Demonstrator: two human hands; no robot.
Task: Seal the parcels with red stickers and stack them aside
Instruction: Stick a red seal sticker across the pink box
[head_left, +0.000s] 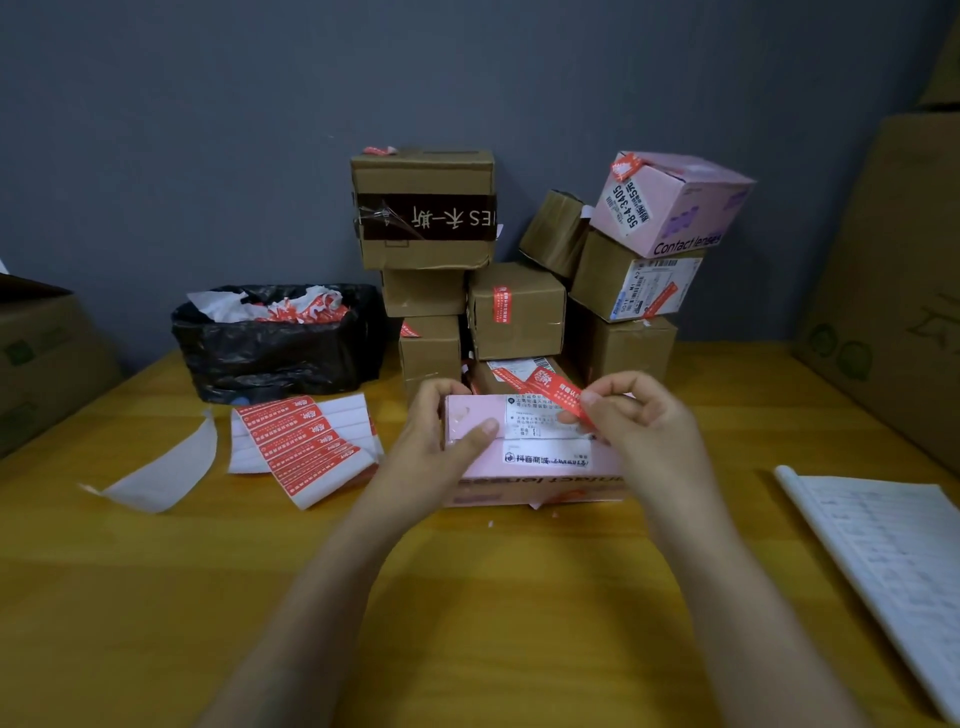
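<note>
Spreading across the room's foreground is a yellow wooden table (467, 597), set against a plain grey wall (208, 130). At its middle lies a pink parcel (540, 467) with a white shipping label on top. At twelve o'clock from it, sealed parcels (514, 312) are stacked against the wall. At ten o'clock sits a black bin bag (270, 353) stuffed with peeled backing paper. Sheets of red stickers (301, 447) lie at nine o'clock, and printed papers (883, 545) at four. Large cartons (893, 291) flank the table at two and nine o'clock. The left hand (436, 441) grips the pink parcel's left end, thumb flat on top and fingers curled round the far edge. The right hand (644, 431) pinches one red sticker (563, 395) between thumb and forefinger, just over the label.
</note>
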